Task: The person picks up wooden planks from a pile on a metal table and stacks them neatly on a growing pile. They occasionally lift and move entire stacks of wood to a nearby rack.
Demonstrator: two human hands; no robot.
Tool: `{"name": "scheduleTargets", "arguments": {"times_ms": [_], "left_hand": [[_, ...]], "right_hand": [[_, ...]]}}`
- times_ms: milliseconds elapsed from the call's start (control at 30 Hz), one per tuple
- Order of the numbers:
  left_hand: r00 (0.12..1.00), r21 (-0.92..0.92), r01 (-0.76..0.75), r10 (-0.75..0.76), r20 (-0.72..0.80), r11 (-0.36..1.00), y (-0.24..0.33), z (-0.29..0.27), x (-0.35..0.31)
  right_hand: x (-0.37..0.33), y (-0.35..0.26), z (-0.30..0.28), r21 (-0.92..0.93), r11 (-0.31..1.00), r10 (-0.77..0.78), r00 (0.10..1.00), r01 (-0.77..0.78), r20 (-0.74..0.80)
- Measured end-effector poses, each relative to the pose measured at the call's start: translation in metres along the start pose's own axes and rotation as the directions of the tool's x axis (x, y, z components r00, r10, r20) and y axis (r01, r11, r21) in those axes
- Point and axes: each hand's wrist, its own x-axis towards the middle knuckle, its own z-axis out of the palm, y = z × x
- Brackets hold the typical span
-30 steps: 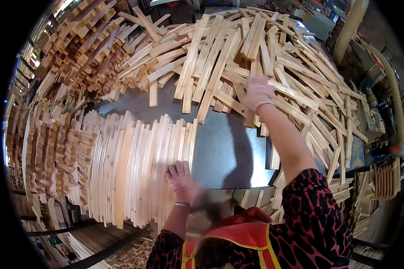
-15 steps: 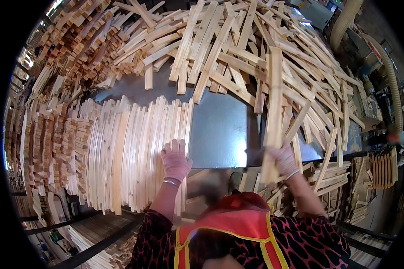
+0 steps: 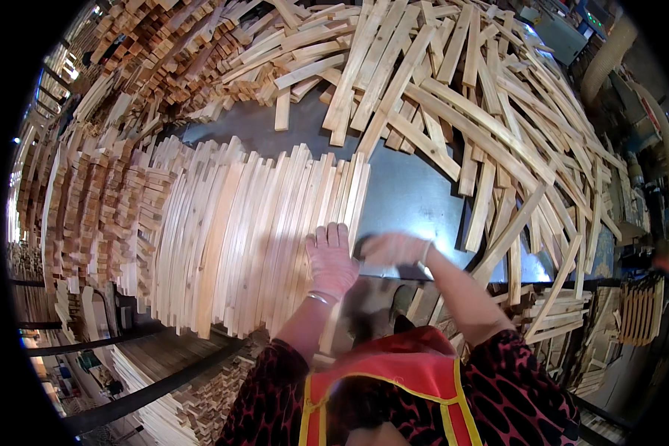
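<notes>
Although the strips (image 3: 230,223) lie close, their ends run uneven

While the left hand (image 3: 332,260) lies on the strips, the right hand (image 3: 396,249) is just beside it, near the centre of the frame. The strips form a row from left of centre to the middle. The left hand is open, palm down, its fingers extended over the row's right end. The right hand is blurred; whether it grips anything, or touches the outermost strip, cannot be told. Bare table (image 3: 416,193) shows above and to the right of it. A loose heap (image 3: 490,134) fills the upper right, its pieces crossing at many angles; stacks (image 3: 89,201) occupy the left of the frame.

Condition: no wide gaps are seen within the row, but its upper and lower ends both form ragged lines.

Assessment: the step in hand appears to be work at the row's right edge. Light, even pressure from the left palm is advised, as heavy pressure could tip or spread the strips. Any push by the right hand is best applied square to the long side, near mid-length; a push at one end would probably skew the strip. Fingertips should stay clear of closing seams.
</notes>
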Motion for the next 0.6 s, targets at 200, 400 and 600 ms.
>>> {"name": "scheduleTargets", "arguments": {"times_ms": [200,400,600], "left_hand": [[0.99,-0.084,-0.053,0.041,-0.138,0.995,0.005,-0.003,0.007],[0.965,-0.071,-0.088,0.067,-0.255,0.994,-0.008,0.033,0.01],[0.998,0.091,-0.014,0.019,-0.058,0.996,0.002,0.028,0.017]], "right_hand": [[0.119,0.025,-0.137,0.213,0.977,0.166,0.512,0.034,-0.843],[0.172,0.017,-0.206,-0.006,0.998,-0.022,0.27,0.059,-0.963],[0.028,-0.011,-0.216,0.118,0.934,0.0,0.332,0.337,-0.943]]}}
